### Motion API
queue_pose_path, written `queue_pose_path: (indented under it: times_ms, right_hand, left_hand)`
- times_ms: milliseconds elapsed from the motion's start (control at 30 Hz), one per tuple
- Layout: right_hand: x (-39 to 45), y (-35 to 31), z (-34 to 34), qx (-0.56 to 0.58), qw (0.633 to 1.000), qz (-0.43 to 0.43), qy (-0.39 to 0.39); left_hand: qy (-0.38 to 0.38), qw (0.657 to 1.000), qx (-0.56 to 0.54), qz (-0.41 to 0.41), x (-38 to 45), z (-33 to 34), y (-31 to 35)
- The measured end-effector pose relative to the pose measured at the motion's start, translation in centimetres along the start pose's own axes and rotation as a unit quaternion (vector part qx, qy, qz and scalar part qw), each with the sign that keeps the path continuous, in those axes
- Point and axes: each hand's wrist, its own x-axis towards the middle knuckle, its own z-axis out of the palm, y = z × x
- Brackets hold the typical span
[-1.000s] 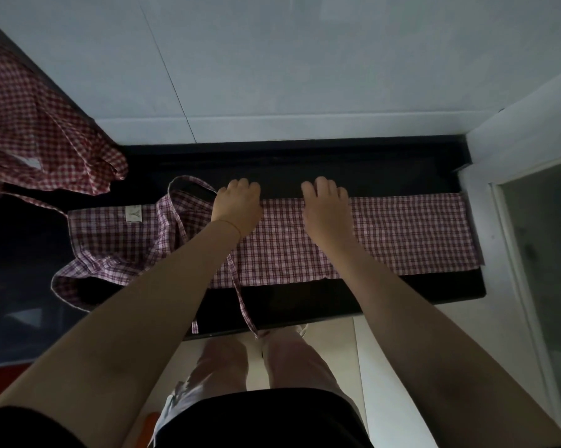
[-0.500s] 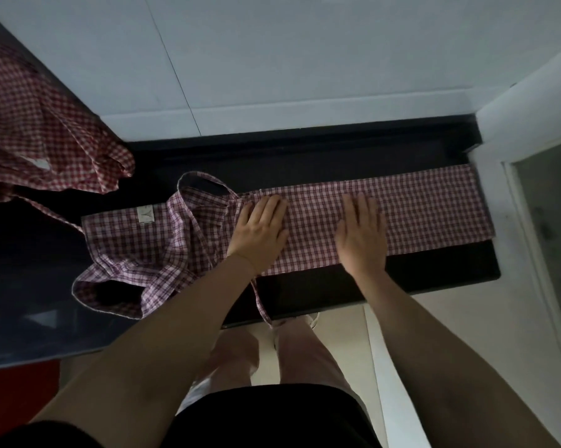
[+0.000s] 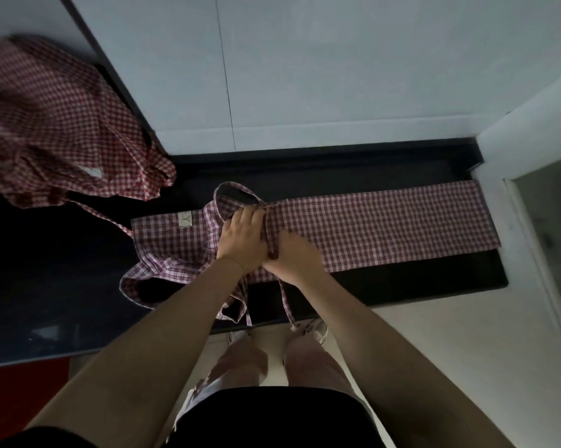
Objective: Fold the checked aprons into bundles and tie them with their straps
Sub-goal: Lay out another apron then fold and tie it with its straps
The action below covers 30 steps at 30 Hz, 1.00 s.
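A red-and-white checked apron (image 3: 385, 227) lies folded into a long strip across a black ledge (image 3: 402, 286). Its bib end with a small label (image 3: 184, 219) is bunched at the left. My left hand (image 3: 242, 239) and my right hand (image 3: 293, 255) sit side by side at the strip's middle, fingers curled into the cloth, which is gathered into a raised fold between them. A strap loop (image 3: 237, 194) lies behind my left hand. Two straps (image 3: 285, 302) hang over the ledge's front edge.
A heap of more checked aprons (image 3: 56, 130) lies on the dark counter at the upper left. A white tiled wall (image 3: 305, 76) rises behind the ledge, and a white frame (image 3: 531, 130) stands at the right. My legs and shoes are below the ledge.
Both hands lay flat and apart on the strip before. They have now come together at its middle and curl into the cloth, raising a fold there.
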Motion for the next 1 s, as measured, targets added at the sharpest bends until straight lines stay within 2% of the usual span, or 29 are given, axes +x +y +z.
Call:
queue_pose_path:
  times_ms: [100,167,233,300,367,533,633,700,733,800,867,933,1000]
  right_hand:
    - [-0.1,0.2,0.9,-0.056,0.998,0.013,-0.009]
    - [-0.4,0.1,0.3,-0.049,0.999,0.010,-0.020]
    - [-0.5,0.0,-1.2,0.059,0.996,0.048,-0.038]
    - [-0.3,0.5,-3.3,0.213,0.965,0.144,-0.054]
    - [0.1,1.8,-5.6,0.261,0.940,0.217,-0.048]
    - [1.7,7.5,-10.7,0.096,0.962,0.256,0.021]
    - [2.6,11.0,-13.1,0.021,0.950,0.308,0.058]
    - [2.8,12.7,-15.2,-0.043,0.932,0.333,0.138]
    - [3.0,13.3,-16.3,-0.032,0.921,0.336,0.193]
    - [3.5,13.7,-18.1,0.090,0.900,0.320,0.283]
    - [4.3,13.1,-19.2,0.196,0.881,0.281,0.327]
    - [5.0,11.4,-18.9,0.206,0.899,0.244,0.300]
    - [5.6,9.1,-17.6,0.155,0.942,0.185,0.232]
  left_hand:
    - [-0.040,0.999,0.018,0.017,-0.2,0.0,-0.9]
    - [-0.048,0.998,0.020,0.019,-0.1,-0.1,-0.8]
    - [-0.058,0.998,0.028,0.014,0.3,-0.3,-0.6]
    - [-0.074,0.996,0.053,0.006,0.5,-0.5,-0.5]
    - [-0.087,0.992,0.087,0.001,0.8,-0.8,-0.3]
    - [-0.095,0.985,0.145,-0.013,1.6,-1.4,1.0]
    - [-0.101,0.983,0.153,-0.025,2.2,-2.0,1.5]
    - [-0.102,0.982,0.157,-0.033,2.6,-2.1,1.8]
    - [-0.100,0.983,0.151,-0.040,2.7,-2.1,1.9]
    - [-0.091,0.985,0.130,-0.060,2.8,-2.1,2.2]
    - [-0.079,0.987,0.115,-0.075,3.1,-2.0,2.8]
    - [-0.064,0.989,0.106,-0.078,3.4,-2.1,3.2]
    - [-0.055,0.991,0.093,-0.078,3.5,-2.2,3.3]
